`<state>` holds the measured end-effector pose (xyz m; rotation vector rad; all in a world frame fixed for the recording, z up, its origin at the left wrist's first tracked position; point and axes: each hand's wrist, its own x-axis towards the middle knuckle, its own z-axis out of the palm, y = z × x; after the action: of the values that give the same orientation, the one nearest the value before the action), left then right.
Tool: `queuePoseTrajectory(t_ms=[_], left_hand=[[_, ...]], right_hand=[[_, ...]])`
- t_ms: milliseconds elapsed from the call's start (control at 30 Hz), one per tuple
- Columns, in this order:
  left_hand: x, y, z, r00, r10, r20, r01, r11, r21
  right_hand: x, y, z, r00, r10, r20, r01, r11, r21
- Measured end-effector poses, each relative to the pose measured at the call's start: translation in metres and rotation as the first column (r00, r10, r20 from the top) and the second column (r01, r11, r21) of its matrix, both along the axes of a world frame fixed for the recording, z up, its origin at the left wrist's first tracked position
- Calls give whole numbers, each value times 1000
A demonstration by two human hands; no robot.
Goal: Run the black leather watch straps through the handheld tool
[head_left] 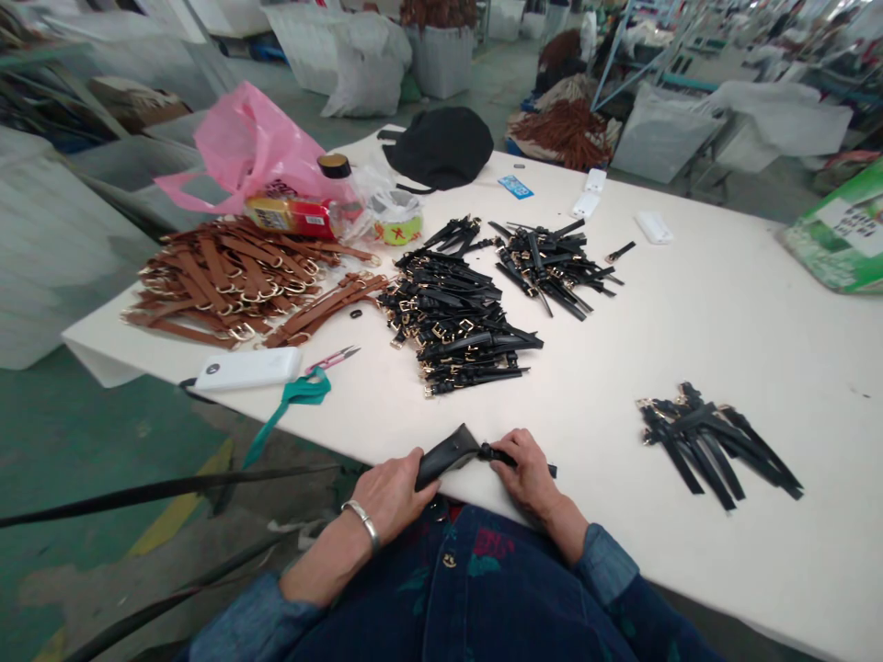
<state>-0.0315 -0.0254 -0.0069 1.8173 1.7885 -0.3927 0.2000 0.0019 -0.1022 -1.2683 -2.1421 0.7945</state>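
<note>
At the bottom centre of the frame, the left hand is closed around the lower end of a wide black piece, thumb and fingers clamping it by the near edge of the tabletop. Just beside it, the right hand pinches a narrow black strap, fingers bent and drawn together. Those fingers cover the strap's middle; only its ends peek out, and from where I stand I can't tell whether it is joined to the wide piece. The wide piece looks smooth and slightly glossy, tilted with its upper end toward the frame's centre. At the right edge, a green bag is cut off.
</note>
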Motion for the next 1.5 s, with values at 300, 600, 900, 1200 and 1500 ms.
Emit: queuePoseTrajectory(t_ms=[300, 600, 900, 1200, 1500], left_hand=[[6, 1, 4, 997, -75, -6, 75, 997, 7], [-7, 1, 1, 999, -37, -25, 37, 999, 22], [7, 5, 0, 999, -41, -7, 41, 998, 37], [2, 7, -4, 1000, 0, 16, 0, 1000, 2], [-6, 2, -1, 1000, -23, -22, 23, 1000, 3]], right_hand=[[0, 2, 0, 1000, -12, -2, 12, 1000, -3], [3, -4, 10, 992, -1, 129, -3, 1000, 29], [0, -2, 12, 995, 0, 101, 0, 1000, 3], [7, -4, 13, 995, -20, 101, 19, 1000, 17], [14, -14, 5, 992, -96, 78, 92, 994, 60]])
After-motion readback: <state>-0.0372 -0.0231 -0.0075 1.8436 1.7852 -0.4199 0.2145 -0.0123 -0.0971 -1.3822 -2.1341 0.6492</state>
